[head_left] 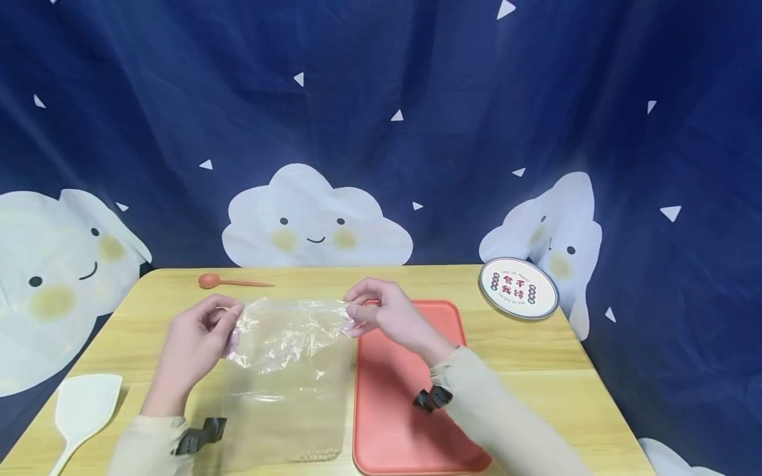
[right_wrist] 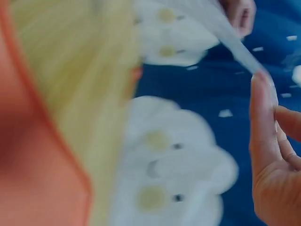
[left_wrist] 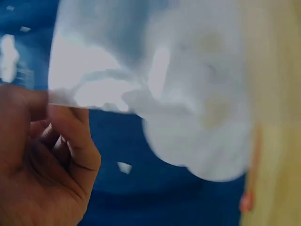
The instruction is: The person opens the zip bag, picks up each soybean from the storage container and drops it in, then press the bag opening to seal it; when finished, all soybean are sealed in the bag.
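A transparent plastic bag (head_left: 288, 387) hangs between my two hands above the wooden table. Its top left corner is pinched between the thumb and fingers of my left hand (head_left: 193, 344), which also shows in the left wrist view. My right hand (head_left: 395, 320) pinches the top right corner, and the bag's edge runs from those fingers in the right wrist view. Small pale round bits (head_left: 318, 455) show at the bag's lower edge; whether they lie inside or behind it I cannot tell. Beside the bag, partly under my right arm, lies a red tray (head_left: 383, 423).
An orange spoon (head_left: 235, 282) lies near the table's back edge. On the left is a white spatula (head_left: 88, 406), its handle cut off by the frame. An oval plate (head_left: 518, 305) with printed characters sits at the back right. A dark blue cloud-print curtain (head_left: 357, 132) hangs behind the table.
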`<state>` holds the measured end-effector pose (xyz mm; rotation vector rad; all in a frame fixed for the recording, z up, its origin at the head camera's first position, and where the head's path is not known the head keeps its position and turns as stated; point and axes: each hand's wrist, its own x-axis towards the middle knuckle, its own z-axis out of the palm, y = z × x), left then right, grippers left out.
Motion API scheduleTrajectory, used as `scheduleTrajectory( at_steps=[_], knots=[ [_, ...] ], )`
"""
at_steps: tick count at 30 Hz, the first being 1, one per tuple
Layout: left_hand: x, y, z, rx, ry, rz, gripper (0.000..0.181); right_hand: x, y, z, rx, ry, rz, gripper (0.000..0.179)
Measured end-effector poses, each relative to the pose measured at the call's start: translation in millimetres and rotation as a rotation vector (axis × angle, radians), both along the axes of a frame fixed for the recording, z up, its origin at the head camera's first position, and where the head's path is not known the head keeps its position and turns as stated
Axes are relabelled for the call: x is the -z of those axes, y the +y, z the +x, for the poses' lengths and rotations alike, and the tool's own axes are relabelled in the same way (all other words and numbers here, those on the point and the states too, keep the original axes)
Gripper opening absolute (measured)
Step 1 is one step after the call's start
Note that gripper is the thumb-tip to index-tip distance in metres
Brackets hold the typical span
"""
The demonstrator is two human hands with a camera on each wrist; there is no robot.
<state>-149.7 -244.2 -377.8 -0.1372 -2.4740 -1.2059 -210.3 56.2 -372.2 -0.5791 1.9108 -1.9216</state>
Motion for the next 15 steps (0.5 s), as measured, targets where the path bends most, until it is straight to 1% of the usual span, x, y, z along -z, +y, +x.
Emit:
scheduleTrajectory(
  at_steps=[4, 6, 9, 11, 12, 15],
  knots=[
    [29.0, -13.0, -25.4, -0.009, -0.120, -0.047, 0.016, 30.8, -17.2, -22.5, 0.045, -0.012, 0.105, 0.016],
    [42.0, -16.8, -34.6, -0.031, -0.176, -0.073, 0.021, 43.6, -24.0, -32.6, 0.066, 0.007, 0.182, 0.015],
    [57.6, -20.0, -46.1, -0.077, -0.231, -0.132, 0.027, 58.8, -31.0, -47.0, 0.090, 0.047, 0.305, 0.015],
    [65.8, -21.0, -53.3, -0.101, -0.266, -0.174, 0.029, 67.0, -33.4, -55.4, 0.102, 0.079, 0.393, 0.015],
    [70.1, -21.4, -57.2, -0.109, -0.285, -0.186, 0.029, 71.2, -34.3, -59.1, 0.106, 0.085, 0.429, 0.014],
    [81.1, -20.9, -66.9, -0.120, -0.370, -0.196, 0.030, 81.6, -36.9, -67.8, 0.130, 0.087, 0.512, 0.012]
  ],
)
